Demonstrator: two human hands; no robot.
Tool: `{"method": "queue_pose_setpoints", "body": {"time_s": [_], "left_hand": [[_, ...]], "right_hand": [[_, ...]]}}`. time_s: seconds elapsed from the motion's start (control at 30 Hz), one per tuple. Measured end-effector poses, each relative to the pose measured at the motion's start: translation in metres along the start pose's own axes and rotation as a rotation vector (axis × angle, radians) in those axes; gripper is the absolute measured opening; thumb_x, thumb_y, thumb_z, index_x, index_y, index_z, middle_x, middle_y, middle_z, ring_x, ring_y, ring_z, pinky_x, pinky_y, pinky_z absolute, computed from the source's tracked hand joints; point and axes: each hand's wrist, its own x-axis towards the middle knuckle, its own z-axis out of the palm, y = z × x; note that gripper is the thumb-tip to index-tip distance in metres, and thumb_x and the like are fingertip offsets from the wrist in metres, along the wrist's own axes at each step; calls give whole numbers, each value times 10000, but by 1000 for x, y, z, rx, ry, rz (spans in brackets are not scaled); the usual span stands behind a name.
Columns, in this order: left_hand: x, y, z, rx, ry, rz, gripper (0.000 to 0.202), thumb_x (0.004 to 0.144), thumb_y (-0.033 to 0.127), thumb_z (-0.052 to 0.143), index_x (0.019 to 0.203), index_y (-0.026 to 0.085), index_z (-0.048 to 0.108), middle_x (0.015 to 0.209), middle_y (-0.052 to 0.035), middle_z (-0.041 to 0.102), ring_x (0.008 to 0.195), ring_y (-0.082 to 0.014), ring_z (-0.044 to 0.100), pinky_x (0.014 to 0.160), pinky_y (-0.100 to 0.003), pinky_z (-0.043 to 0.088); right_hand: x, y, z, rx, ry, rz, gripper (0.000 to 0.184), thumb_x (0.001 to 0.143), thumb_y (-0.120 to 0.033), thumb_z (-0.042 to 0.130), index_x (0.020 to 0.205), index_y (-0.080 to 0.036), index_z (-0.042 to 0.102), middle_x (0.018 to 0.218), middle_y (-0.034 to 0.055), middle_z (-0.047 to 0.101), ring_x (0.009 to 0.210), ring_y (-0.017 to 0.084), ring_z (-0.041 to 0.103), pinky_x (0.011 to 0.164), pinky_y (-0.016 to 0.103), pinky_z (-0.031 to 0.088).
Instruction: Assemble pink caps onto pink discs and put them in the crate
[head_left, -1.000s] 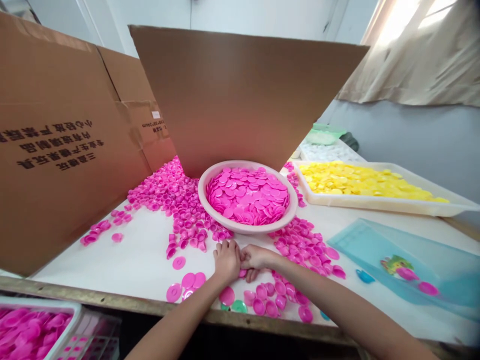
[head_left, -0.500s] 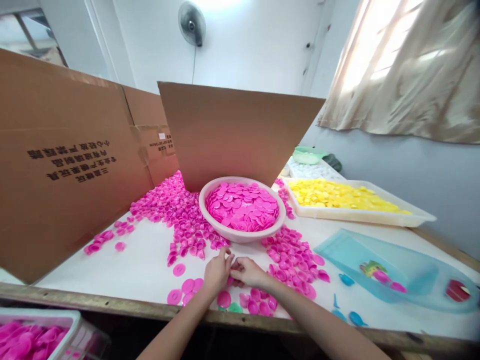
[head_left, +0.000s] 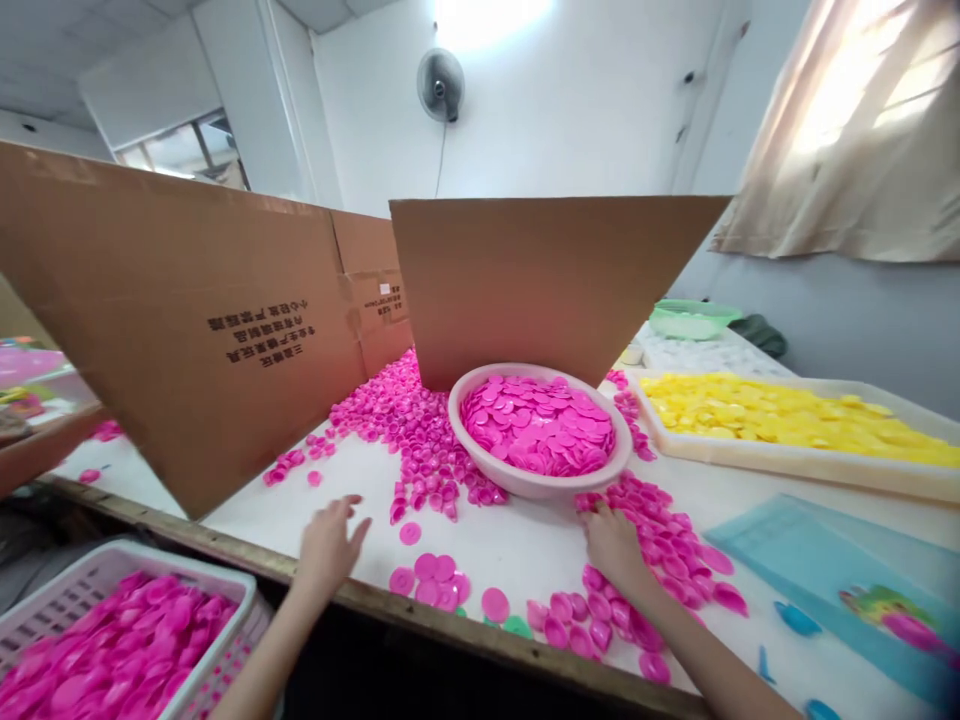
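Note:
My left hand [head_left: 330, 542] hangs over the table's front edge, near the basket, its fingers apart and nothing in them. My right hand [head_left: 613, 545] reaches to the near edge of a heap of pink plastic cups [head_left: 667, 535], right of the bowl. Its fingers curl down around a small pink cup [head_left: 589, 500], partly hidden by the hand. Between the hands lie flat pink discs [head_left: 435, 568] and a few green pieces [head_left: 517, 627]. A pale round bowl [head_left: 487, 472] full of pink discs [head_left: 536, 425] stands behind them.
A white basket [head_left: 244, 600] of pink pieces sits below the table edge at left. Cardboard panels [head_left: 555, 290] stand behind. At right are a tray [head_left: 720, 455] of yellow pieces, a blue translucent sheet [head_left: 802, 560] and blue scoops [head_left: 796, 618]. Another person's arm [head_left: 52, 450] shows far left.
My hands, together in front of the bowl before, have parted: the left moved toward the basket and opened, the right went to the pink cups. The view has turned left, showing more basket.

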Motion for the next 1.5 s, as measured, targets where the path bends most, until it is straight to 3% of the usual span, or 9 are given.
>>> {"method": "queue_pose_setpoints", "body": {"time_s": [0.17, 0.3, 0.57, 0.83, 0.93, 1.1, 1.27, 1.37, 1.5], "left_hand": [[27, 95, 59, -202, -216, 205, 367, 772, 320, 426, 1114, 191, 456, 1091, -70, 498, 974, -213, 466, 801, -310, 360], [37, 121, 89, -161, -207, 200, 357, 768, 276, 432, 1100, 151, 467, 1094, -115, 480, 966, -245, 459, 786, -356, 352], [28, 116, 93, -274, -183, 201, 233, 811, 231, 373, 941, 148, 547, 985, -93, 521, 895, -179, 485, 740, -275, 366], [27, 102, 73, -233, 24, -179, 298, 852, 271, 269, 1021, 181, 497, 1001, -80, 524, 871, -187, 496, 702, -296, 349], [20, 90, 68, -224, 3, -247, 304, 855, 278, 262, 1022, 186, 499, 990, -82, 531, 849, -182, 503, 676, -287, 345], [6, 85, 70, -122, -70, -100, 314, 827, 354, 337, 1034, 183, 500, 982, -86, 525, 848, -198, 494, 703, -295, 342], [3, 79, 76, -40, -79, -192, 295, 819, 287, 352, 1044, 155, 492, 953, -102, 512, 865, -212, 485, 702, -298, 350], [3, 71, 77, -131, -160, -185, 239, 810, 243, 376, 972, 150, 525, 916, -93, 519, 798, -173, 507, 693, -276, 367], [1, 82, 71, -440, -71, -109, 185, 797, 226, 403, 918, 164, 528, 891, -58, 542, 739, -135, 517, 685, -251, 396]], "right_hand": [[2, -3, 2, -103, 50, 83, 375, 685, 15, 362, 901, -109, 643, 1019, 158, 559, 911, 274, 518, 777, 403, 430], [-3, -4, -1, -85, 46, 134, 319, 727, -15, 383, 914, -68, 636, 1009, 181, 555, 943, 271, 499, 808, 363, 408], [-18, -51, -3, 110, -17, -85, 259, 785, -120, 412, 945, -131, 616, 959, 124, 544, 915, 219, 491, 807, 317, 374], [-7, -97, 10, 291, -242, -211, 237, 793, -183, 394, 859, -141, 618, 805, 77, 576, 812, 170, 523, 735, 246, 370], [-6, -98, 12, 331, -239, -198, 241, 790, -229, 406, 865, -145, 619, 815, 75, 589, 827, 176, 525, 739, 253, 367], [-5, -88, 14, 489, -218, -165, 275, 794, -284, 392, 873, -156, 622, 823, 68, 613, 779, 173, 550, 700, 258, 392], [-6, -84, 17, 618, -213, -93, 263, 776, -283, 421, 869, -142, 622, 821, 72, 633, 758, 176, 573, 682, 265, 427], [-6, -82, 17, 670, -197, -77, 247, 769, -273, 436, 849, -138, 626, 818, 73, 637, 757, 180, 578, 693, 274, 438], [-1, -83, 18, 772, -111, -28, 251, 765, -304, 453, 816, -133, 630, 799, 71, 636, 730, 178, 574, 671, 273, 437]]}}
